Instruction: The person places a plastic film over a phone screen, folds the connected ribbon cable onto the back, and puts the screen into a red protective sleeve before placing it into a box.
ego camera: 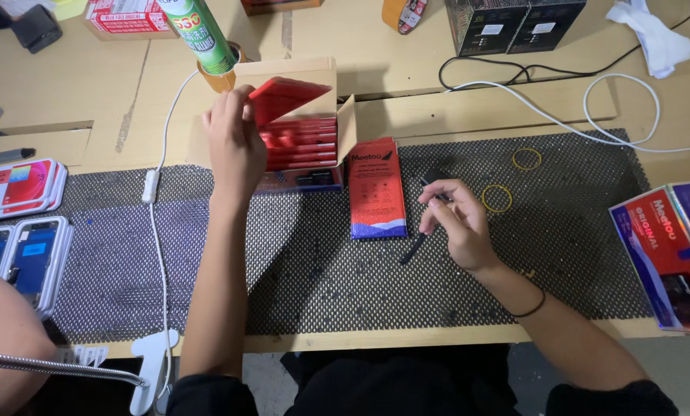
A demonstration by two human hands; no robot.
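Right now, nearest us, the right hand [459, 223] rests on the black mesh mat [576, 262], fingers curled around a slim black pen [416, 246] that slants down to the left, its tip on the mat. Just left of that hand, a flat red-and-blue packet [376, 187] lies face up on the mat, not touching it. Off to the right, 2 yellow rubber bands [497, 199] sit loose on the mesh, and a red-and-blue box [672, 254] lies at the right edge. Over on the left edge, stacked phone-screen trays [23, 254] wait beside a white cable [159, 254]. Farther out, the left hand [236, 142] is up at the open cardboard box [322, 85], fingers pinched on a red packet [287, 98] tilted up out of the row of red packets inside. Beyond that, a green spray can [204, 35] leans by the box.
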